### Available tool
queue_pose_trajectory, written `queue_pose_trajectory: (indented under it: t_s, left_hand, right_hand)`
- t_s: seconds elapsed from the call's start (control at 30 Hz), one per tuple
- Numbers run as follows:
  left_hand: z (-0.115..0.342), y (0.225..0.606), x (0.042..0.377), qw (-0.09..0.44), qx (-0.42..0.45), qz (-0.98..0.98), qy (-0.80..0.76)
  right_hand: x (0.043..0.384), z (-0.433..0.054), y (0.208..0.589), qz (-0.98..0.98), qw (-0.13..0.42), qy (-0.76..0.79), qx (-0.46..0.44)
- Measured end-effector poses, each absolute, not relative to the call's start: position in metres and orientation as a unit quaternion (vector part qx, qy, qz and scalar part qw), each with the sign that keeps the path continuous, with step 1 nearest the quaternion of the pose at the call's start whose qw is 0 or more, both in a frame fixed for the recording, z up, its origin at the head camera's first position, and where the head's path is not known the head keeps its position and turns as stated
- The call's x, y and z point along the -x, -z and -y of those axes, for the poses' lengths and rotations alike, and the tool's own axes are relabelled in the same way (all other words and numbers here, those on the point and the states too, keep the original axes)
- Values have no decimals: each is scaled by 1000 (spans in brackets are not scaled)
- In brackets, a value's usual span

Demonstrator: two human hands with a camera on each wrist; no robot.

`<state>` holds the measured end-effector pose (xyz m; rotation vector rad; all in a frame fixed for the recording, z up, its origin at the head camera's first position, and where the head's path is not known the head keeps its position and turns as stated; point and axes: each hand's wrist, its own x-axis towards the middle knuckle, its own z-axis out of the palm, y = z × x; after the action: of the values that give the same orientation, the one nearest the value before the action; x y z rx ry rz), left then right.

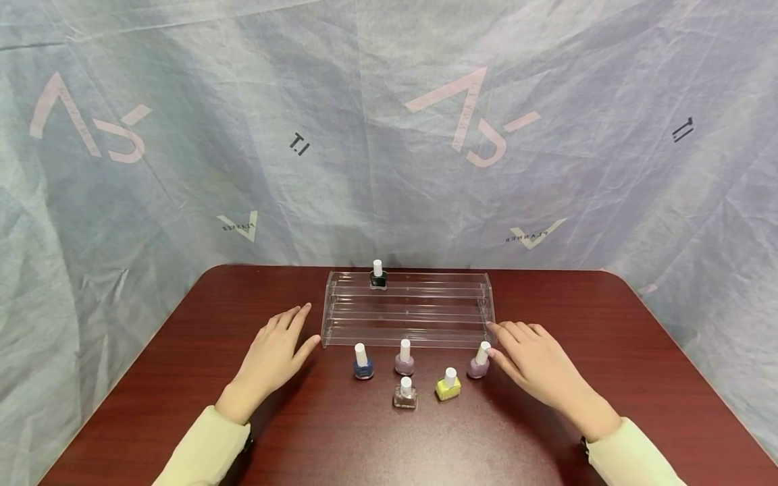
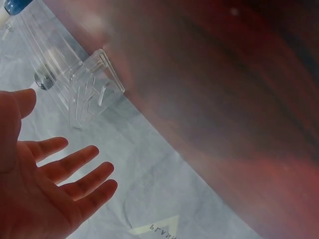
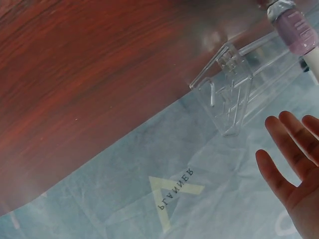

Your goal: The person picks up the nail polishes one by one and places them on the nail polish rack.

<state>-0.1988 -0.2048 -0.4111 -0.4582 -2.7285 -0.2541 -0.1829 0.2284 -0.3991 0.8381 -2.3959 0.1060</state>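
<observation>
A clear tiered rack (image 1: 407,311) stands at the back of the table, with a dark nail polish bottle (image 1: 378,277) on its top tier near the left. In front of it stand a blue nail polish (image 1: 363,366), a mauve one (image 1: 404,362), a brownish glitter one (image 1: 405,395), a yellow one (image 1: 448,387) and a second mauve bottle (image 1: 478,365). My left hand (image 1: 272,358), fingers spread, is beside the rack's left end and holds nothing. My right hand (image 1: 541,364) is by the rack's right end, nearest the second mauve bottle; whether it touches either is unclear.
The dark red wooden table (image 1: 292,439) reaches back to a grey-blue printed cloth (image 1: 365,169) that hangs behind it and along both sides. The bottles stand between the two hands, in front of the rack.
</observation>
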Motion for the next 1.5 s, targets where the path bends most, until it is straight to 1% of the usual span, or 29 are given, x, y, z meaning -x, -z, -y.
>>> queue_pose_trajectory:
  t_s: [0.47, 0.8, 0.97, 1.17, 1.5]
  left_hand:
    - [190, 415, 204, 200, 177, 961, 77]
    - [182, 417, 212, 227, 184, 954, 65]
    - [179, 420, 214, 220, 181, 957, 60]
    - [176, 421, 216, 207, 176, 961, 50]
    - [176, 424, 223, 217, 180, 959, 41]
  right_hand:
    - [184, -220, 404, 887, 314, -26, -338]
    - [185, -217, 408, 877, 319, -21, -360]
    - [184, -215, 410, 868, 330, -14, -371]
    - [183, -213, 413, 866, 329, -11, -377]
    - [184, -211, 412, 867, 320, -9, -382]
